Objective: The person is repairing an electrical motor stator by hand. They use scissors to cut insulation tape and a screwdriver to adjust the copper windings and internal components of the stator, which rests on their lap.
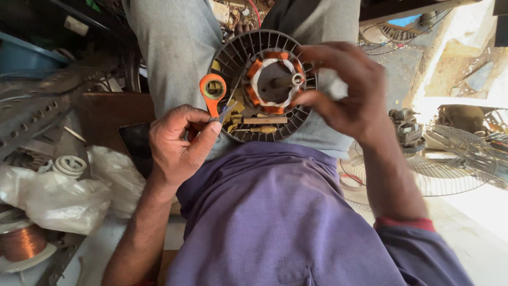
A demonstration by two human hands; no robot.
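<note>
Head view: fan motor stator (272, 82) on lap.
Left hand (177, 145): grips orange-handled scissors (214, 95); cut close, sparing windings.
Right hand (344, 90): pinches stator edge; steady it.

Orange-handled scissors (216, 95) in left hand (177, 143)

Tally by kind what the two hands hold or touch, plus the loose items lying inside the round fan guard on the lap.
Orange-handled scissors, in the left hand: 1
Motor stator with copper windings, at the right hand: 1
Round fan guard: 1
Wooden-handled tool inside the guard: 1
Small wooden strip inside the guard: 1
Total: 5
</note>
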